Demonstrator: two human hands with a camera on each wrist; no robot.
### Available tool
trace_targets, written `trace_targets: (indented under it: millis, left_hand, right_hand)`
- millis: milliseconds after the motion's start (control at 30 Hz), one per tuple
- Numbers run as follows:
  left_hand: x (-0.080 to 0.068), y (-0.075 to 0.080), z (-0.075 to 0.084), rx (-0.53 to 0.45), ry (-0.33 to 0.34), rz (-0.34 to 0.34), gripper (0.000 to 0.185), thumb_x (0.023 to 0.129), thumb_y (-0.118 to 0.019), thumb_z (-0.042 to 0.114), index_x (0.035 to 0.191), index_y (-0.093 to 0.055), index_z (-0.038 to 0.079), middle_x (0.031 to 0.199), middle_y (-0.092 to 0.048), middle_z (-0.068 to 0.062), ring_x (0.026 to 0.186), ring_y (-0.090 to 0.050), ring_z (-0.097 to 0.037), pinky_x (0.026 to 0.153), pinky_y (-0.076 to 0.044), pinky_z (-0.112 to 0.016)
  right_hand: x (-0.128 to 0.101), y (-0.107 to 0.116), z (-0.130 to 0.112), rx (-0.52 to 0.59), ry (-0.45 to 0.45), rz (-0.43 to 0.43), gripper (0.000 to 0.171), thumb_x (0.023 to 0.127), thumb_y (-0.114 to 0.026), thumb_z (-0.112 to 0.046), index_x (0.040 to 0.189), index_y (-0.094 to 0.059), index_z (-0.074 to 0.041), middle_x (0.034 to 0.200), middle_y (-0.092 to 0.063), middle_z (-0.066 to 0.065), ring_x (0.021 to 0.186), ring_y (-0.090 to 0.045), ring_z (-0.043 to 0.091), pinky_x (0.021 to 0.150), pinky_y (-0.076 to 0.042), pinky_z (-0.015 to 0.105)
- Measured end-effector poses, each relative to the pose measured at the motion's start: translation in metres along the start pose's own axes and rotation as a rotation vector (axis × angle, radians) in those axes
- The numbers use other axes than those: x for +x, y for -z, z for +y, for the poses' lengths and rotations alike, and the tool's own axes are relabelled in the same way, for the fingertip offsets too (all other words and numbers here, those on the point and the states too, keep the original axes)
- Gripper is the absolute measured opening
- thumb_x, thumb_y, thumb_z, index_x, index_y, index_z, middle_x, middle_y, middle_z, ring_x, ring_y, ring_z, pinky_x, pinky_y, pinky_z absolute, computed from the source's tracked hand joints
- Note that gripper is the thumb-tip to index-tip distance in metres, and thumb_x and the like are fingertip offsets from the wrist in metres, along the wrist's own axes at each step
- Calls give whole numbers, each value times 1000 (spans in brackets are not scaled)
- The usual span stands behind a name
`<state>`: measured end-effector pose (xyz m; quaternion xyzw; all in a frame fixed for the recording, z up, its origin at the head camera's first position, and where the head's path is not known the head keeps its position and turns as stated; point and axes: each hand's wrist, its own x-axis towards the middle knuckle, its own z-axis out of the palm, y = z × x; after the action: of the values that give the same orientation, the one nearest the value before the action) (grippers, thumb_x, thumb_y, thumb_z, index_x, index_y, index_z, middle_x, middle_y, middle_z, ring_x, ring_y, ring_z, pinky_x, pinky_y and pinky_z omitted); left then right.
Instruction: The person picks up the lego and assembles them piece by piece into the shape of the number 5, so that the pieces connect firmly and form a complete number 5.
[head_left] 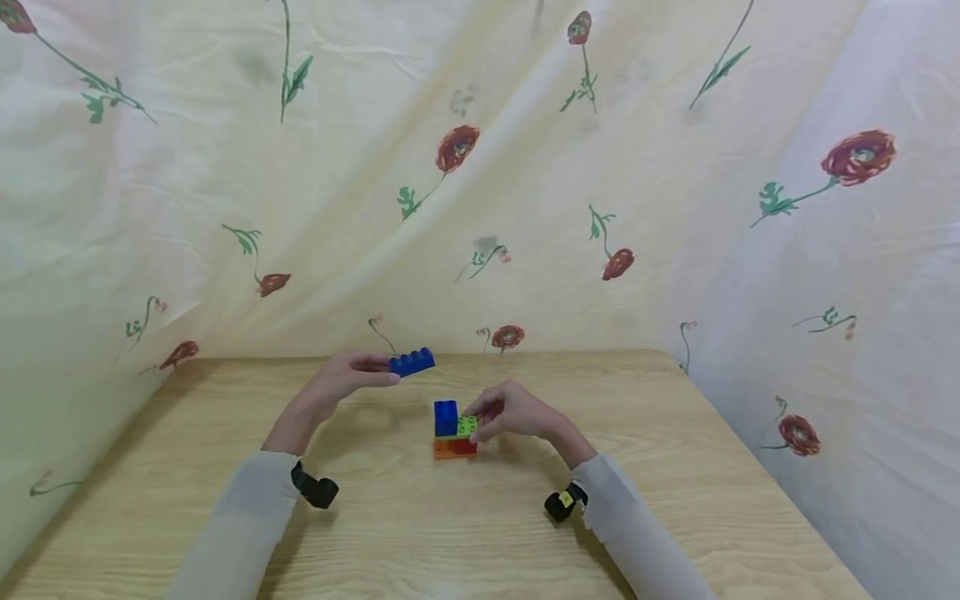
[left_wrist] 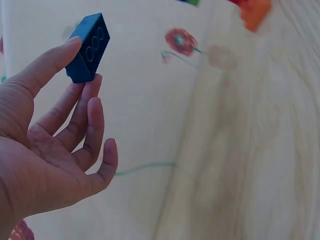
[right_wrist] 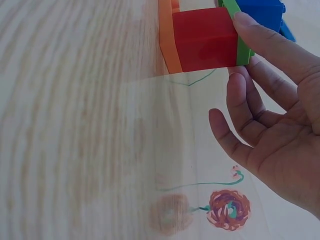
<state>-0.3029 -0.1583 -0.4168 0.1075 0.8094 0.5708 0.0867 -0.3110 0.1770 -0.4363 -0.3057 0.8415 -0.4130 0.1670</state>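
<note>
Between thumb and fingertips my left hand [head_left: 341, 385] pinches a long blue toy brick [head_left: 412, 362], raised above the table's far part. Its hollow underside with round tubes faces the left wrist camera. To its right stands a small stack of bricks: an orange plate [head_left: 444, 451] at the bottom, a red brick [right_wrist: 205, 40] on that, a light green plate [head_left: 467, 426] over it, and a blue brick [head_left: 446, 417] on the green plate's left part. My right hand [head_left: 517, 410] holds the green plate's right end between thumb and fingers.
The stack stands on a pale wooden table [head_left: 420, 542]. A cream curtain with red flowers [head_left: 525, 208] hangs behind the table and along both sides. Each wrist wears a black strapped camera [head_left: 318, 490].
</note>
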Motion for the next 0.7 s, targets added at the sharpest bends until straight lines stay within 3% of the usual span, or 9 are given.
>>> trace_targets:
  millis: [333,700]
  left_hand:
    - [-4,-20,22,-76,-54,-24,56,89,-80,27,138,-62,8,132,-67,-13,122,-62,-26,115,-38,-54]
    - [-2,-41,33,-1,-107,-57,46,82,-86,32,123,-73,16,123,-70,-6,110,-61,-23,100,-49,-44]
  right_hand:
    - [1,-3,1,-6,5,-10,29,83,-85,-17,111,-78,-13,96,-74,1,79,-62,15,71,-53,25]
    - [1,-1,-1,-8,-1,-5,30,83,-85,-16,112,-77,-10,95,-74,2,79,-63,15,72,-54,25]
